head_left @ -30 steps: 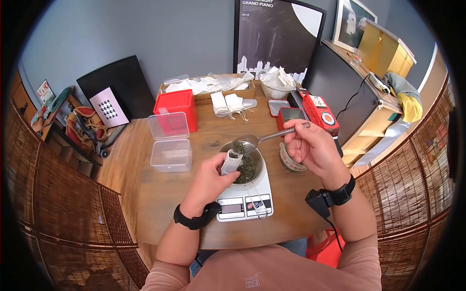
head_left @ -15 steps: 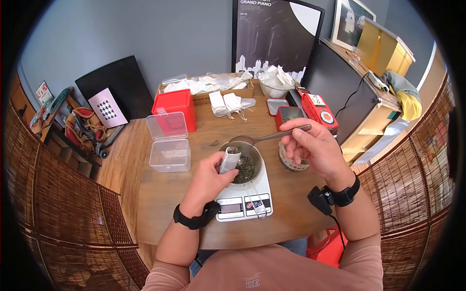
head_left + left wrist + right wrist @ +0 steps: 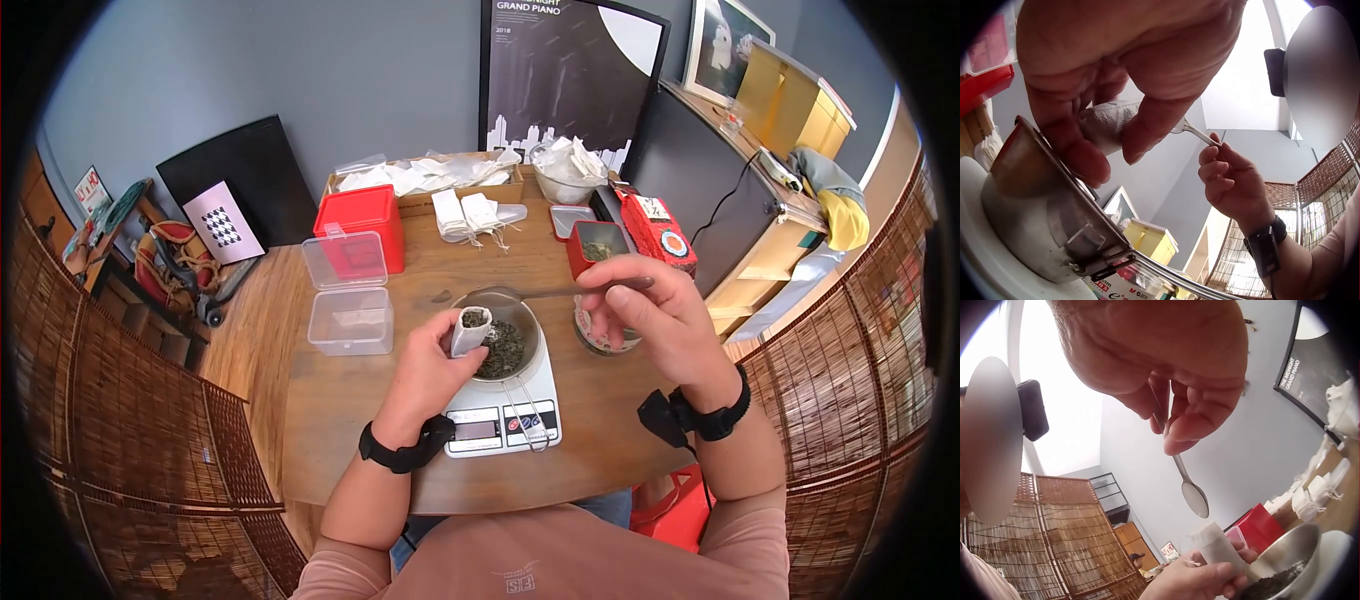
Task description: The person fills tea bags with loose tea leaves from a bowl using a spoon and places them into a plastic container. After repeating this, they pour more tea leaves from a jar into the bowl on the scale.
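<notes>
My left hand point(image 3: 425, 365) grips a small white tea bag point(image 3: 466, 341) between thumb and fingers, mouth up, with dark tea leaves visible in its opening. The bag is held over a steel saucepan point(image 3: 1029, 212) containing loose dried leaves point(image 3: 506, 352). Under the pan is a white kitchen scale point(image 3: 486, 443). My right hand point(image 3: 655, 312) pinches the handle of a metal spoon point(image 3: 1195, 499). The spoon's bowl hangs just above the bag's mouth in the right wrist view, and the side of it that shows is bare.
A clear open plastic box point(image 3: 352, 325) and a red container point(image 3: 362, 225) stand to the left. Behind lie white bags with strings point(image 3: 465, 212) and a cardboard tray point(image 3: 420, 202). At right are a red tin point(image 3: 580, 250) of leaves, a round container point(image 3: 598, 345) and a red packet point(image 3: 655, 230).
A second ago, leaves lay heaped on the spoon at the bag's mouth; they are off it now and leaves show inside the bag. My right hand has moved slightly right. The bag has tilted a little.
</notes>
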Tool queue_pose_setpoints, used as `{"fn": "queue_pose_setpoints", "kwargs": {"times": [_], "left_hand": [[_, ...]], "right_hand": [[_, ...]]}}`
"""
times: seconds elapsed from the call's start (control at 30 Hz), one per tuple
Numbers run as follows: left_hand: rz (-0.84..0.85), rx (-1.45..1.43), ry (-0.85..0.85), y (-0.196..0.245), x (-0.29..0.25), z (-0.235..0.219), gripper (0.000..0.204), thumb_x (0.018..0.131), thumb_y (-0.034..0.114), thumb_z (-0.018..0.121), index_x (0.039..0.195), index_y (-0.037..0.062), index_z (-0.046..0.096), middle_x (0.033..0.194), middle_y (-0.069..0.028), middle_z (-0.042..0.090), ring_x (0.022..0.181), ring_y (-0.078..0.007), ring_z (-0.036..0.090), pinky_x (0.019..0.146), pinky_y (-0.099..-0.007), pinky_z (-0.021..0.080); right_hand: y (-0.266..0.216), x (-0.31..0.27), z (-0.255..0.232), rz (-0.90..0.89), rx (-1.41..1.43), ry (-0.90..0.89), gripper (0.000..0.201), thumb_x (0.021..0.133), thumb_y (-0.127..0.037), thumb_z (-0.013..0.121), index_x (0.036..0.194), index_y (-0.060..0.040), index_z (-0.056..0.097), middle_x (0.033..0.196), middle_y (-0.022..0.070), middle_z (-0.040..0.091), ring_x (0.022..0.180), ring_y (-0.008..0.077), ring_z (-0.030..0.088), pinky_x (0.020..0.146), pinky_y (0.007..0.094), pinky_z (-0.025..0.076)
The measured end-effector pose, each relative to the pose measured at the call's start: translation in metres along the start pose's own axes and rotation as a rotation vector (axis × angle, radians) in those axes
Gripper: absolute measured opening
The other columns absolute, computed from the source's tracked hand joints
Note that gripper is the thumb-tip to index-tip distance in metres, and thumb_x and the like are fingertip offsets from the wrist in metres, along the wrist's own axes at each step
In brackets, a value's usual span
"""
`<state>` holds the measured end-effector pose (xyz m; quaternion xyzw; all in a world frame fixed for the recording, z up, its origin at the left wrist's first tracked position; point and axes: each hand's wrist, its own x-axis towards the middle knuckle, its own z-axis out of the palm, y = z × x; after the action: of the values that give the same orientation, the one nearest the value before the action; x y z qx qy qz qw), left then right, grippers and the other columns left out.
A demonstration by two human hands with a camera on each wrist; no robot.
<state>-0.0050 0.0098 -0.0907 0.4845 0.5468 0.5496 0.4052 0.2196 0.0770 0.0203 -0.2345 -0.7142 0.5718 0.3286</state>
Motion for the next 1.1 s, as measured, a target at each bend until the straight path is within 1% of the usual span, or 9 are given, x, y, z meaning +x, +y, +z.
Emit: {"fn": "queue_pose_setpoints", "kwargs": {"times": [0.13, 0.3, 0.4, 0.47, 0.53, 0.8, 0.9, 0.97, 1.1], "left_hand": [[0.010, -0.042, 0.040, -0.003, 0.001, 0.001, 0.033, 0.077, -0.005, 0.066, 0.108, -0.0014, 0.057, 0.094, -0.0060, 0.065, 0.085, -0.0102, 0.061, 0.075, -0.0239, 0.050], [0.065, -0.115, 0.097, -0.006, 0.001, 0.002, 0.032, 0.077, -0.005, 0.066, 0.108, -0.0013, 0.056, 0.096, -0.0061, 0.064, 0.087, -0.0107, 0.061, 0.077, -0.0241, 0.050], [0.105, -0.153, 0.190, -0.005, 0.002, 0.000, 0.032, 0.078, -0.004, 0.066, 0.107, -0.0010, 0.057, 0.098, -0.0056, 0.063, 0.090, -0.0107, 0.061, 0.078, -0.0237, 0.050], [0.124, -0.159, 0.263, -0.004, 0.001, -0.003, 0.031, 0.078, -0.004, 0.066, 0.107, -0.0008, 0.057, 0.099, -0.0053, 0.063, 0.091, -0.0108, 0.061, 0.079, -0.0235, 0.049], [0.195, -0.119, 0.225, -0.003, 0.002, -0.002, 0.031, 0.078, -0.004, 0.066, 0.107, -0.0007, 0.057, 0.099, -0.0046, 0.063, 0.092, -0.0106, 0.061, 0.079, -0.0233, 0.049], [0.203, -0.069, 0.261, -0.003, 0.001, -0.002, 0.031, 0.077, -0.006, 0.066, 0.106, -0.0007, 0.058, 0.101, -0.0052, 0.063, 0.095, -0.0116, 0.059, 0.080, -0.0249, 0.048], [0.184, -0.090, 0.248, -0.003, 0.001, -0.002, 0.031, 0.077, -0.006, 0.065, 0.107, -0.0002, 0.058, 0.102, -0.0049, 0.063, 0.095, -0.0115, 0.059, 0.081, -0.0251, 0.048], [0.220, -0.085, 0.269, -0.005, 0.000, -0.002, 0.029, 0.077, -0.002, 0.064, 0.105, 0.0013, 0.059, 0.093, -0.0041, 0.064, 0.084, -0.0101, 0.060, 0.075, -0.0234, 0.047], [0.262, -0.030, 0.255, -0.006, 0.001, -0.007, 0.028, 0.076, -0.001, 0.063, 0.104, 0.0020, 0.059, 0.091, -0.0029, 0.063, 0.082, -0.0097, 0.058, 0.074, -0.0237, 0.047]], "right_hand": [[-0.002, -0.004, 0.006, -0.041, -0.101, -0.053, 0.020, 0.092, -0.008, 0.050, 0.110, -0.0025, 0.059, 0.092, 0.0024, 0.062, 0.074, 0.0057, 0.057, 0.059, 0.0193, 0.045], [-0.002, -0.004, 0.006, -0.075, -0.065, -0.019, 0.021, 0.093, -0.007, 0.049, 0.111, -0.0014, 0.058, 0.092, 0.0038, 0.062, 0.074, 0.0070, 0.058, 0.059, 0.0200, 0.045], [0.005, -0.001, -0.001, -0.111, 0.088, 0.159, 0.022, 0.093, -0.007, 0.047, 0.111, 0.0022, 0.057, 0.091, 0.0083, 0.062, 0.069, 0.0109, 0.059, 0.056, 0.0220, 0.048], [0.025, 0.001, -0.002, -0.010, 0.162, 0.216, 0.022, 0.094, -0.009, 0.049, 0.111, 0.0013, 0.057, 0.091, 0.0082, 0.062, 0.069, 0.0115, 0.060, 0.055, 0.0218, 0.048], [0.050, 0.002, -0.002, 0.114, 0.144, 0.198, 0.022, 0.094, -0.010, 0.050, 0.112, 0.0004, 0.057, 0.091, 0.0076, 0.062, 0.069, 0.0116, 0.060, 0.053, 0.0216, 0.048], [0.097, 0.004, 0.008, 0.218, 0.139, 0.155, 0.022, 0.093, -0.010, 0.051, 0.112, -0.0002, 0.057, 0.092, 0.0082, 0.063, 0.067, 0.0105, 0.060, 0.052, 0.0213, 0.048], [0.106, 0.004, 0.013, 0.311, 0.178, 0.166, 0.023, 0.092, -0.010, 0.052, 0.113, -0.0006, 0.056, 0.092, 0.0090, 0.064, 0.065, 0.0104, 0.060, 0.051, 0.0211, 0.047], [0.107, 0.003, 0.012, 0.361, 0.197, 0.166, 0.024, 0.092, -0.011, 0.052, 0.114, -0.0008, 0.056, 0.091, 0.0090, 0.064, 0.064, 0.0103, 0.060, 0.051, 0.0210, 0.047], [0.102, -0.003, 0.010, 0.339, 0.029, 0.113, 0.027, 0.088, -0.009, 0.058, 0.113, -0.0010, 0.056, 0.096, 0.0081, 0.063, 0.072, 0.0123, 0.060, 0.057, 0.0219, 0.048]]}}
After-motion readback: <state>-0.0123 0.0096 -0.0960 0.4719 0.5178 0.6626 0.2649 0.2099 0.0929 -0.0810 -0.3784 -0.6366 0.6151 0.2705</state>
